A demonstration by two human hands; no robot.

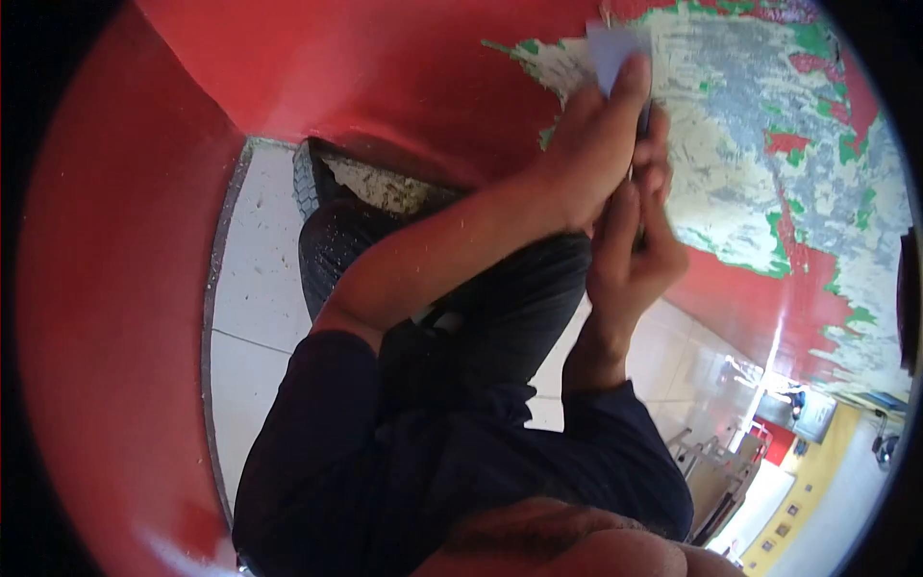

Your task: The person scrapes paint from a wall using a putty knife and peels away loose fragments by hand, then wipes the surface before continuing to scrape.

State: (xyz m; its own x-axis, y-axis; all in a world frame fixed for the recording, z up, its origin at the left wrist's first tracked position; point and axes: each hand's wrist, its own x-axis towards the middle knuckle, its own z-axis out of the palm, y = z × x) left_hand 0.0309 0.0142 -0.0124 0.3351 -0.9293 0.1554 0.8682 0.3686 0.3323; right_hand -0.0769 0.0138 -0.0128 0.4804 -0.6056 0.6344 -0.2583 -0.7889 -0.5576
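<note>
A scraper with a flat pale blade (611, 56) is held against the painted wall (711, 106), where red paint is stripped to white and grey patches with green edges. My left hand (601, 130) is closed around the scraper near its blade, the thumb lying along it. Just below, my right hand (635, 255) is closed on the lower end of the tool, fingers bent around the dark handle. Most of the handle is hidden by the fingers.
Red wall (106, 288) rises on the left too. Pale floor tiles (255, 288) carry small flakes. My bent dark-trousered leg (519, 308) is under my arms, beside a dark-edged block (385, 183) with a rough pale face. Metal-framed furniture (716, 481) stands at lower right.
</note>
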